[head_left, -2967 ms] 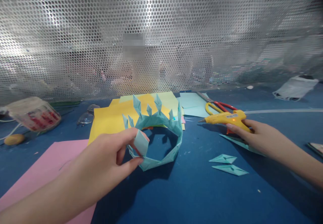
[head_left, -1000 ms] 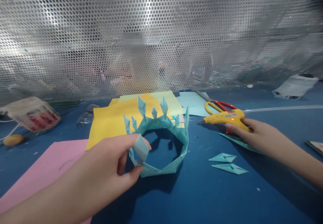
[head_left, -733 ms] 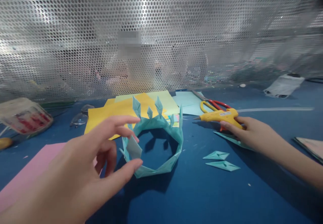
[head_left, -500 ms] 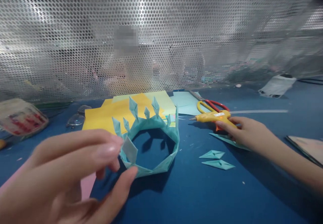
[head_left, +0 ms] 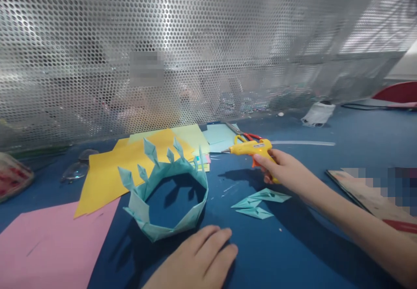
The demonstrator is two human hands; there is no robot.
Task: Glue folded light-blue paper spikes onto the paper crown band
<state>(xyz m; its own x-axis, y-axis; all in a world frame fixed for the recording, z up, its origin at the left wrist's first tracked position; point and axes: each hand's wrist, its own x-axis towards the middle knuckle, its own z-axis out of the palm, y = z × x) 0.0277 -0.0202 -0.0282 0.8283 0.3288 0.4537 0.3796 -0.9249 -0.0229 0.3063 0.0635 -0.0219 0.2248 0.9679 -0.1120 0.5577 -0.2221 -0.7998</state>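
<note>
A teal folded-paper crown [head_left: 193,216] stands upright on the blue table, with pointed paper pieces rising from its left and far sides. Just in front of it is my left hand [head_left: 203,254], low over the table, fingers stretched out and apart, with nothing visible in them. My right hand [head_left: 282,167] grips the handle of a yellow glue gun [head_left: 249,147], whose nozzle points left. The gun is raised above the table and casts a shadow. Several loose teal folded-paper points [head_left: 257,212] lie bunched together between my hands.
Yellow sheets [head_left: 107,163], a pink sheet [head_left: 61,241] and a pale blue sheet [head_left: 221,137] lie around the crown. Behind the gun are scissors [head_left: 250,136] and a clear glue stick [head_left: 302,143]. Glasses [head_left: 74,172] rest at left; a perforated metal screen [head_left: 202,54] closes the back.
My left hand has left the crown's left side and come down to its near right. My right hand has lifted the glue gun. One loose point now lies against the others. The view has turned right.
</note>
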